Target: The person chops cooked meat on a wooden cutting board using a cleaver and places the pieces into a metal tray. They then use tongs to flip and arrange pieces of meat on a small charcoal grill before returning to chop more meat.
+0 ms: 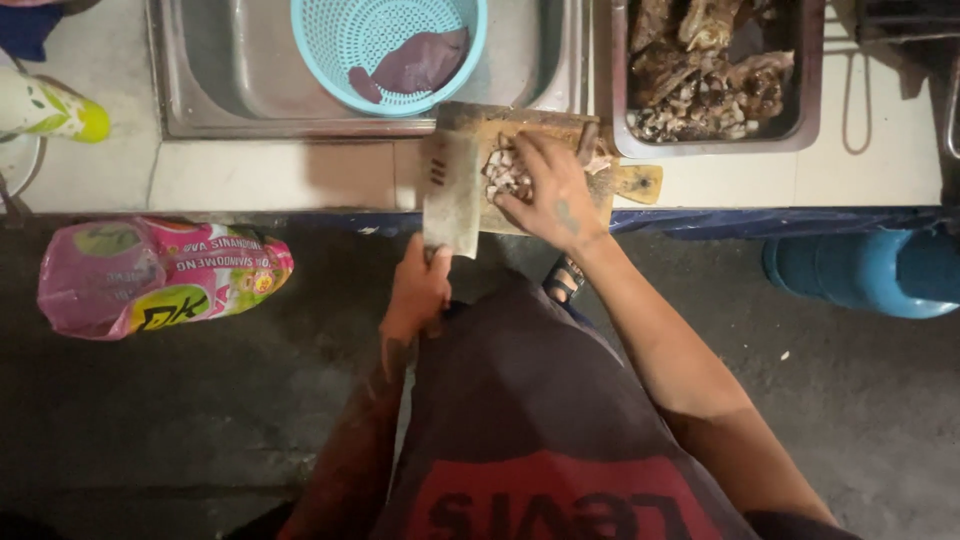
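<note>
At about nine o'clock a pink and green printed plastic bag (160,275) lies on the dark floor (150,420), below the edge of the white tiled tabletop (270,175). Toward eleven o'clock a steel sink (230,90) holds a light blue round plastic basket (345,45) with a dark purple piece (415,62) inside it.

Just left of the centre, the left hand (418,292) is closed around the handle of a broad rectangular steel cleaver (450,190); the blade points to twelve o'clock and rests at the left edge of a worn wooden cutting board (520,125).

The right hand (550,190) lies over the board with the fingers bent and gathered on a heap of small chopped pale and brown meat pieces (505,175), touching them just beside the blade.

At one o'clock a rectangular steel tray (805,110) holds dark grilled meat chunks (700,70). At three o'clock a blue round plastic container (870,275) stands on the floor, under the tabletop edge.
</note>
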